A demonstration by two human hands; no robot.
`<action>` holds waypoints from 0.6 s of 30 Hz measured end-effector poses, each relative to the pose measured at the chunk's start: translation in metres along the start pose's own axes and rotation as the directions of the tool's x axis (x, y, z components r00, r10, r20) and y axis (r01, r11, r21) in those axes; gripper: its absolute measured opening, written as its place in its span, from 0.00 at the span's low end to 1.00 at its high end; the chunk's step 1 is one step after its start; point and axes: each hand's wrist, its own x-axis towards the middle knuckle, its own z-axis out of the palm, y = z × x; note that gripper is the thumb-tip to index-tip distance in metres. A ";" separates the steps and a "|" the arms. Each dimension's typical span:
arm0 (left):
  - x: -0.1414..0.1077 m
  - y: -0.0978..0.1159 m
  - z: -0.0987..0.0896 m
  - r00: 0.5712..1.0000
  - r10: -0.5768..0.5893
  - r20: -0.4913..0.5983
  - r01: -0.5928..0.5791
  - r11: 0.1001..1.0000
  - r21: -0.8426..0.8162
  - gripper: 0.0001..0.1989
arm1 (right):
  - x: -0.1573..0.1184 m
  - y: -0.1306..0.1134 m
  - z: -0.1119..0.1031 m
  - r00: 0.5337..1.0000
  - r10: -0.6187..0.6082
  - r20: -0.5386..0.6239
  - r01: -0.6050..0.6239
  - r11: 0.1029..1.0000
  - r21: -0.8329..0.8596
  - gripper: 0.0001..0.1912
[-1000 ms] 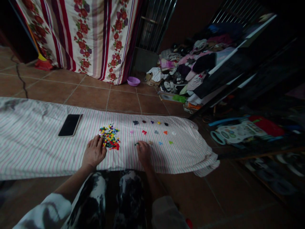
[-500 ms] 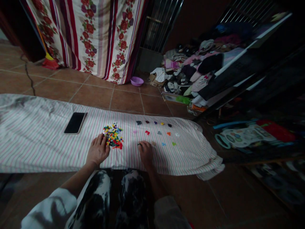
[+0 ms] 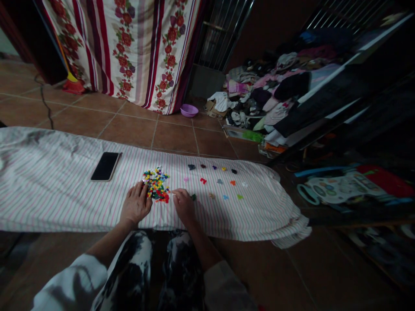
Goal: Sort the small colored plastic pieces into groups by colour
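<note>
Fourteen little colour clusters (image 3: 203, 181) sit sorted right of the mixed plastic-piece pile (image 3: 158, 185), plenty remaining there, left hand (image 3: 136, 203) flat and loose at its edge, right hand (image 3: 183, 205) beside it, grip impossible to tell!

a phone (image 3: 106, 166) is laid beyond and left of the left grip (image 3: 136, 203). farther past that grip, a flowered curtain (image 3: 141, 52) is hung, with a broom (image 3: 73, 86) set by its left edge. a purple basin (image 3: 189, 111) is placed on the tiled floor (image 3: 131, 129) beyond the right grip (image 3: 184, 206); clothes (image 3: 270, 103) are piled farther right.

The piled pieces (image 3: 158, 185) are too small to identify.
</note>
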 end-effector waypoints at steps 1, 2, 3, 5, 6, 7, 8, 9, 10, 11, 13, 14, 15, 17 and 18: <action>0.000 0.000 0.000 1.000 0.002 0.001 -0.002 1.000 0.003 0.26 | 0.003 -0.003 0.004 1.000 0.018 0.019 -0.018 1.000 0.000 0.15; 0.000 0.000 0.000 1.000 0.002 0.002 -0.002 1.000 0.006 0.26 | 0.005 -0.006 0.008 0.999 0.035 0.030 -0.035 0.999 -0.003 0.15; 0.000 0.000 0.000 1.000 -0.001 0.002 0.001 1.000 0.011 0.25 | 0.008 -0.007 0.011 0.998 0.048 0.037 -0.048 0.999 -0.005 0.15; 0.000 0.001 0.000 1.000 -0.007 0.003 0.007 1.000 0.016 0.25 | 0.010 -0.009 0.017 0.997 0.063 0.045 -0.063 0.998 -0.003 0.15; 0.000 0.001 0.000 1.000 -0.010 0.005 0.010 1.000 0.013 0.25 | 0.011 -0.010 0.019 0.997 0.069 0.042 -0.069 0.998 -0.001 0.15; 0.000 0.000 0.000 1.000 -0.012 0.007 0.012 1.000 0.008 0.25 | 0.011 -0.010 0.021 0.997 0.074 0.035 -0.075 0.997 0.003 0.16; 0.000 0.000 0.001 1.000 -0.014 0.008 0.014 1.000 0.000 0.25 | 0.011 -0.009 0.023 0.996 0.080 0.028 -0.080 0.997 0.006 0.16; 0.000 0.000 0.001 1.000 -0.016 0.008 0.016 1.000 -0.009 0.26 | 0.011 -0.009 0.024 0.996 0.085 0.019 -0.085 0.996 0.009 0.17; 0.000 0.000 0.001 1.000 -0.019 0.005 0.019 1.000 -0.016 0.26 | 0.011 -0.008 0.025 0.996 0.088 0.012 -0.088 0.996 0.013 0.17; 0.000 0.000 0.002 1.000 -0.021 0.000 0.021 1.000 -0.021 0.26 | 0.010 -0.008 0.025 0.996 0.087 0.009 -0.087 0.996 0.018 0.17; 0.000 0.000 0.002 1.000 -0.019 -0.009 0.018 1.000 -0.026 0.26 | 0.009 -0.007 0.026 0.997 0.082 0.007 -0.082 0.996 0.030 0.17; 0.000 0.000 0.002 1.000 -0.017 -0.011 0.016 1.000 -0.024 0.26 | 0.008 -0.007 0.026 0.997 0.079 0.006 -0.079 0.996 0.034 0.17; 0.000 0.000 0.002 1.000 -0.015 -0.010 0.015 1.000 -0.021 0.26 | 0.007 -0.007 0.026 0.997 0.075 0.007 -0.076 0.996 0.038 0.17; 0.000 0.000 0.001 1.000 -0.016 -0.004 0.016 1.000 -0.016 0.26 | 0.006 -0.007 0.025 0.998 0.066 0.009 -0.066 0.997 0.041 0.17; 0.000 0.001 0.001 1.000 -0.017 0.000 0.017 1.000 -0.014 0.25 | 0.006 -0.007 0.025 0.998 0.059 0.011 -0.059 0.997 0.040 0.17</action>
